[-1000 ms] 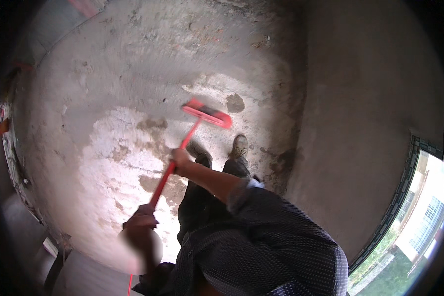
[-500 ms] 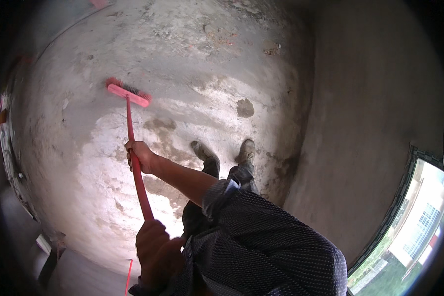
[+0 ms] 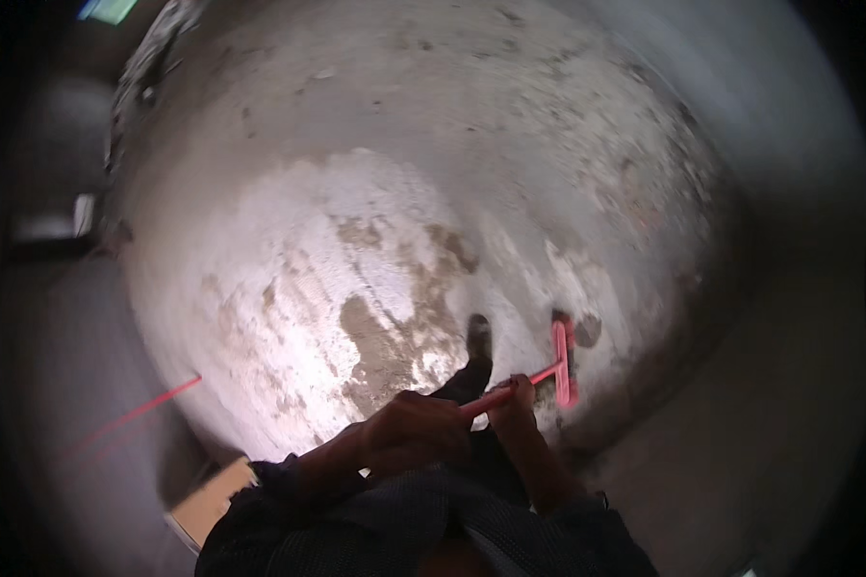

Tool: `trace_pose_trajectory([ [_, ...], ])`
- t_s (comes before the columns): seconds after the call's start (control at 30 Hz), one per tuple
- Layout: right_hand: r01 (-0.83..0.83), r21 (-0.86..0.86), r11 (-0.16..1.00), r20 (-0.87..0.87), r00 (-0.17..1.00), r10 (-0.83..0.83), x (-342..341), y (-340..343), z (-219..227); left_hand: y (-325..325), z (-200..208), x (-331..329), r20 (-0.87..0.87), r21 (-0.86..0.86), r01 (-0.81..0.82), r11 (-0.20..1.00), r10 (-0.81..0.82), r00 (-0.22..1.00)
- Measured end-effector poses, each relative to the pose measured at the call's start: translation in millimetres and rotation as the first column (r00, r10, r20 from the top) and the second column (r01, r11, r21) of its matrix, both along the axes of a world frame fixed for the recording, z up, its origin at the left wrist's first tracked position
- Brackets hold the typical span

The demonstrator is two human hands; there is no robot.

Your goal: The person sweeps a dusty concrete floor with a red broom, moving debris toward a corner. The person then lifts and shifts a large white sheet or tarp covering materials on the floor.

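Observation:
A red push broom [image 3: 561, 363] lies across in front of me at lower right, its head down on the dusty concrete floor [image 3: 289, 240] beside a dark round stain. Its red handle runs from the head back towards my body. My left hand [image 3: 419, 431] is closed round the upper part of the handle, close to my waist. Farther down the handle, nearer the broom head, my right hand [image 3: 513, 396] is wrapped round it. The bristles are partly blurred by motion. One dark shoe [image 3: 479, 335] shows just left of the broom head.
A wall [image 3: 789, 413] rises along the right side. On the left, a thin red rod or line [image 3: 154, 404] slants by another wall, above a tan board or box [image 3: 212, 500]. Damp brown patches [image 3: 370, 346] and loose dirt mark the floor.
The view has turned left. The broom head has swung from the far left to close on my right, and the handle now points right. Both hands have kept hold of it.

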State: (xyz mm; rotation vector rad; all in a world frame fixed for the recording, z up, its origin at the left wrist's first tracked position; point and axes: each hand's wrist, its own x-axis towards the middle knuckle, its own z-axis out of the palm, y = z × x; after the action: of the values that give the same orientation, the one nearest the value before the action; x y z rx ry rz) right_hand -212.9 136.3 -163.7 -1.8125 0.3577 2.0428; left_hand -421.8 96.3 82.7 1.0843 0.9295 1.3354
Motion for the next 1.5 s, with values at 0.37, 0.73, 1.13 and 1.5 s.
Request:
trace_pose_trajectory([
  [0.37,-0.198,0.16,0.967,-0.696,0.672,0.253,-194,59,-44,-10,-9,6,-0.555,0.137,-0.032,0.99,0.104,0.825],
  [0.73,-0.165,0.282,0.945,-0.417,0.866,0.276,-134,92,45,6,59,-1,-0.39,0.262,0.013,0.965,0.093,0.916],
  [1.13,0.008,-0.019,1.0,0.042,0.999,-0.007,12,103,-31,82,-21,29,-0.126,-0.006,-0.024,1.0,0.023,0.992],
  [1.5,-0.276,0.123,0.953,-0.605,0.741,0.293,-216,177,-41,140,21,15,-0.716,0.003,-0.115,0.993,0.082,0.693],
])
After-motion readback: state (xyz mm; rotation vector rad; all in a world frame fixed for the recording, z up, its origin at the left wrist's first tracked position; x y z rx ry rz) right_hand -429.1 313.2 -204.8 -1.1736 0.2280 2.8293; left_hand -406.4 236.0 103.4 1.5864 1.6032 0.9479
